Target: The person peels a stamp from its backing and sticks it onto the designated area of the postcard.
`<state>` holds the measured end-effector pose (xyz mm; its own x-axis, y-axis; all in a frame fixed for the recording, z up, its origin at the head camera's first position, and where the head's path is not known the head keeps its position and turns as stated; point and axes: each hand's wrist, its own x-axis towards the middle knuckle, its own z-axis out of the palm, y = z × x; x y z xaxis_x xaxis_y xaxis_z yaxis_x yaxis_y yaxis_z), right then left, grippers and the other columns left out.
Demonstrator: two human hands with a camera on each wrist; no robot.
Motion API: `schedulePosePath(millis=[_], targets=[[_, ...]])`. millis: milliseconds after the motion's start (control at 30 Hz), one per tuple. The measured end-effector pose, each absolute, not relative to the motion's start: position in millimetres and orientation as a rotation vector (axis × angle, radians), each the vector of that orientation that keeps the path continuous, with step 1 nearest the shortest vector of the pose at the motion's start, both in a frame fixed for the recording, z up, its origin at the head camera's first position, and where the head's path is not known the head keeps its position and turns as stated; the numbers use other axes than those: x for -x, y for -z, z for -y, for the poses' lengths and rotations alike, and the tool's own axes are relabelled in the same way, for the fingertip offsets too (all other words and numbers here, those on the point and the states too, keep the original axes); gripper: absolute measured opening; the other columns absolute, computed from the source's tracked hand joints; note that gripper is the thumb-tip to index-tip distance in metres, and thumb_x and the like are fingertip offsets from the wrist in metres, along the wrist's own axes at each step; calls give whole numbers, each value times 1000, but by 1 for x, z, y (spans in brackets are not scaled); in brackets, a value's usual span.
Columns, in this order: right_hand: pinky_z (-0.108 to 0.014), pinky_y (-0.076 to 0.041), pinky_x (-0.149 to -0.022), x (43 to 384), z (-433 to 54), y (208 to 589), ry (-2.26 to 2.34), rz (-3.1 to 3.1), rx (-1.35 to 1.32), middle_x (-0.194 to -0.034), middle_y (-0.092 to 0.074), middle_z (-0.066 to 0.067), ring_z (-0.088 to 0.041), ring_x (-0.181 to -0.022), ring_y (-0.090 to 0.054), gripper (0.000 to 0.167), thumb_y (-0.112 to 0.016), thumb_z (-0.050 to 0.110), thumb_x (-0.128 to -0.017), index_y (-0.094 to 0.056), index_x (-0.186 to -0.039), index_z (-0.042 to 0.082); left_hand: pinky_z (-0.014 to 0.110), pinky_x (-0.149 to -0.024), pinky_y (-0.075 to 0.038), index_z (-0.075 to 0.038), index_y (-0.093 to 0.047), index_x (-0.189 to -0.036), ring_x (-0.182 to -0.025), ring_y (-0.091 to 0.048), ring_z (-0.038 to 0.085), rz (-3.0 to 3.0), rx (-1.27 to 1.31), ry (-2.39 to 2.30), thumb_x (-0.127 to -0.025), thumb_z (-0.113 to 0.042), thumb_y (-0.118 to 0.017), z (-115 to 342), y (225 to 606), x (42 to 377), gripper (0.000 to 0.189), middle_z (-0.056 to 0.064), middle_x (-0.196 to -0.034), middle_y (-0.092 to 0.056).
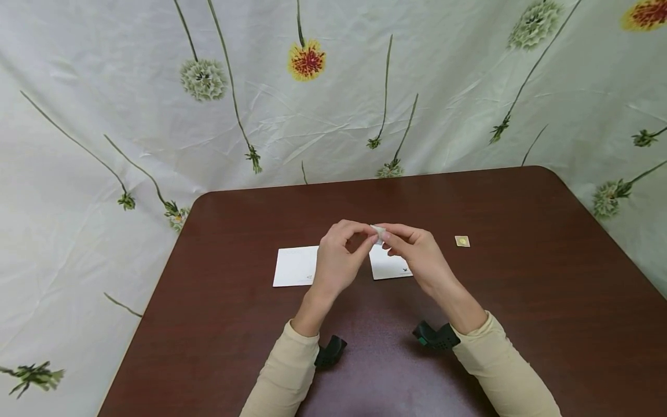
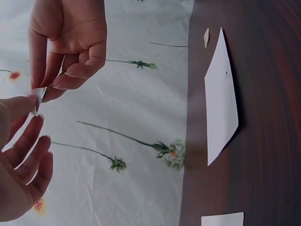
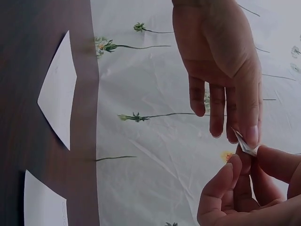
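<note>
Above the dark table, both hands meet at a small whitish square packet (image 1: pixel 378 231), raised clear of the tabletop. My left hand (image 1: pixel 336 258) pinches one side of it between thumb and index finger. On the opposite side, the thumb and index finger of my right hand (image 1: pixel 419 255) pinch it too. In the left wrist view the packet (image 2: pixel 39 100) looks thin and folded, partly hidden by fingertips. Its pale edge (image 3: pixel 244 143) also shows in the right wrist view. I cannot tell what it contains.
Two white cards lie behind the hands, a left card (image 1: pixel 294 267) and a right card (image 1: pixel 388 266) with a small dark print. To the right is a small pale square with a yellow round centre (image 1: pixel 462 241). A flowered cloth (image 1: pixel 333 116) hangs beyond the table (image 1: pixel 547 301).
</note>
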<state>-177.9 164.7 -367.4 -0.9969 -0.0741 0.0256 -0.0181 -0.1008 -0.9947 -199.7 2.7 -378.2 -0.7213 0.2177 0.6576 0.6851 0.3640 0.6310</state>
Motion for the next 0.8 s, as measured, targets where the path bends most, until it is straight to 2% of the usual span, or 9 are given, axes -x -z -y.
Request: schedulePosePath(millis=[133, 367, 433, 533, 667, 800], targets=[[-26, -47, -74, 178, -163, 368, 2250, -2184, 137, -90, -66, 5, -14, -82, -57, 28, -60, 8, -94, -62, -116, -9, 29, -61, -43, -6, -73, -88, -79, -57, 21, 2187, 720, 1238, -81, -8, -77, -4, 380, 199, 9, 3, -84, -65], [-32, -49, -77, 178, -160, 373, 2153, -2419, 200, -98, -69, -4, -19, -84, -61, 23, -62, 11, -94, -68, -112, -1, 24, -50, -38, -8, -74, -85, -59, -52, 15, 2242, 640, 1104, -80, -12, -78, -5, 380, 197, 7, -1, -67, -56], [-35, -49, -79, 178, -159, 374, 2110, -2520, 251, -100, -69, -6, -19, -88, -62, 21, -63, 12, -93, -70, -110, 1, 23, -49, -37, -8, -74, -84, -57, -51, 13, 2261, 637, 1089, -81, -12, -78, -4, 379, 196, 7, -1, -66, -55], [-31, -49, -78, 178, -157, 376, 2040, -2676, 327, -100, -68, -5, -19, -91, -63, 19, -64, 12, -92, -72, -108, 4, 22, -48, -37, -7, -75, -84, -57, -51, 11, 2294, 634, 1106, -81, -12, -77, -4, 378, 195, 6, -2, -66, -55], [-23, -45, -67, 178, -155, 378, 1973, -2863, 397, -94, -68, -3, -18, -81, -61, 16, -66, 9, -91, -74, -105, 6, 23, -49, -37, -6, -75, -86, -57, -50, 11, 2321, 640, 1185, -85, -12, -73, -4, 378, 195, 6, -3, -65, -55], [-24, -44, -66, 179, -152, 382, 1965, -2984, 511, -91, -68, -3, -17, -76, -58, 16, -67, 3, -89, -74, -102, 5, 23, -52, -39, -5, -74, -88, -59, -52, 11, 2329, 639, 1254, -89, -12, -67, -4, 378, 195, 10, -2, -67, -57]])
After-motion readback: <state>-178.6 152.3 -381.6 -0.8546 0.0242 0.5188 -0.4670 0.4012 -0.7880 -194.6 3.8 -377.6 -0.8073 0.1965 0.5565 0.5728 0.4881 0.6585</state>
